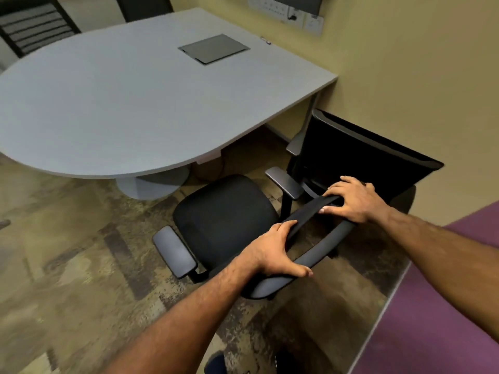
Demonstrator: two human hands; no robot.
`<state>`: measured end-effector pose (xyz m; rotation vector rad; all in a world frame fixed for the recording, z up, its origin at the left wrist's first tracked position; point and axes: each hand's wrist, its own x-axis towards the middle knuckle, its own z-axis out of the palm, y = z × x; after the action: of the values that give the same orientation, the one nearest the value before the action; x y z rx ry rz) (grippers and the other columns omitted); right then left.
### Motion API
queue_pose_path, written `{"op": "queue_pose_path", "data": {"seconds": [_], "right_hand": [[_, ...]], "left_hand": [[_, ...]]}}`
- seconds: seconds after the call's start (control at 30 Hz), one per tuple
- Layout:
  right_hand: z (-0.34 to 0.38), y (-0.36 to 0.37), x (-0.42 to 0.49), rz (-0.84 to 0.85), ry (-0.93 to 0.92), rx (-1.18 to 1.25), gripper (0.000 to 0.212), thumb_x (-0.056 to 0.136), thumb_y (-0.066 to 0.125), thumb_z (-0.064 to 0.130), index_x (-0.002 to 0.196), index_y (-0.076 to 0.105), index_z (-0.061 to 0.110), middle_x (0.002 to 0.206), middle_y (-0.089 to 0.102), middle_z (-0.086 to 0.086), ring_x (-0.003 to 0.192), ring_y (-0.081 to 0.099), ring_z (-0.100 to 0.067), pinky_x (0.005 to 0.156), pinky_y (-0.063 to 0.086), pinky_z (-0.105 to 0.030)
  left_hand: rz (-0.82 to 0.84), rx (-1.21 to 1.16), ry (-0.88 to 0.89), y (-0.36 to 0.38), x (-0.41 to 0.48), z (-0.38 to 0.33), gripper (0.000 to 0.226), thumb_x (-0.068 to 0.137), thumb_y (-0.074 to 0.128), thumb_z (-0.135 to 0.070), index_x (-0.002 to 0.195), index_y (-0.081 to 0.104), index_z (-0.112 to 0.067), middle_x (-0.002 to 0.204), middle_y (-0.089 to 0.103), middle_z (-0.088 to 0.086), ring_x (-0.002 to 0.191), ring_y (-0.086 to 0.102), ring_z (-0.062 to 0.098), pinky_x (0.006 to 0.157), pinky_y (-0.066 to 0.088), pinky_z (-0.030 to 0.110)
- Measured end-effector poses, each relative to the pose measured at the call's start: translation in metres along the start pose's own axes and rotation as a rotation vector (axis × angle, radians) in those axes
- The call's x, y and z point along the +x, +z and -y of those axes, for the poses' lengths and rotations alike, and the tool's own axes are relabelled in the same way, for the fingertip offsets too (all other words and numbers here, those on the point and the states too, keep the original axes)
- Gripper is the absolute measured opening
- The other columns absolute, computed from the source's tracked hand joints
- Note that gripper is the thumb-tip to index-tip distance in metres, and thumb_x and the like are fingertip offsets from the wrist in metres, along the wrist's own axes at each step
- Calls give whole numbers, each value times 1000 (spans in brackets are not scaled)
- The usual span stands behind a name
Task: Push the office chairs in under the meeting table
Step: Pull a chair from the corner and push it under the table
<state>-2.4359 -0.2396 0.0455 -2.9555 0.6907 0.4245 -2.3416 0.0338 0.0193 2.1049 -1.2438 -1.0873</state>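
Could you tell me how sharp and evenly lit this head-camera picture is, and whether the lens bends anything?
Head view: wide-angle distortion curves the table edge and splays the forearms; the carpet and far chairs are smeared by motion blur; both hands, left hand and right hand, on the chair backrest are fairly sharp; lighting is soft and warm, with deep shadow under the table.

A: Count?
B: I saw four office chairs: one near me (225, 211), one by the wall (361, 155), two at the far side (35, 25) (144, 6). One meeting table (135, 103). One hatch (213, 48) in it.
A: Hands?
B: Two, my left (272, 249) and right (356, 198).
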Motion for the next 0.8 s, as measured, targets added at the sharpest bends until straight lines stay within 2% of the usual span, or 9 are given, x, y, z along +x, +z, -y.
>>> {"op": "queue_pose_path", "data": {"seconds": [0.07,0.17,0.37,0.6,0.8], "right_hand": [[4,-2,8,-2,-6,2,110,51,18,105,128,61,40,147,51,14,148,26,-19,108,32,-55],[7,-4,18,2,-16,9,107,52,21,106,125,63,40,142,54,14,144,31,-18,104,32,-55],[14,-6,29,-37,-49,-1,96,55,27,104,115,68,40,132,59,15,134,39,-14,99,33,-52],[32,3,25,-100,-71,45,102,48,20,110,106,70,42,126,62,18,131,42,-12,99,31,-55],[58,7,31,-120,-86,40,99,49,20,110,101,72,43,122,64,18,130,43,-13,96,30,-54]], "left_hand": [[-20,-8,-28,-8,0,3,129,50,79,-76,156,17,-36,157,33,-8,140,40,15,113,39,33],[-26,-16,-54,-17,1,6,128,49,79,-76,156,21,-36,154,37,-9,139,41,14,115,39,36],[-44,-15,-75,-15,-1,11,124,55,78,-72,157,19,-35,156,36,-7,141,38,14,116,38,37],[-58,-24,-81,-15,-17,26,123,52,75,-73,156,21,-36,153,37,-9,139,40,13,115,39,37],[-46,21,-84,-25,-32,46,123,52,73,-77,155,20,-39,155,34,-12,139,41,12,116,38,37]]}}
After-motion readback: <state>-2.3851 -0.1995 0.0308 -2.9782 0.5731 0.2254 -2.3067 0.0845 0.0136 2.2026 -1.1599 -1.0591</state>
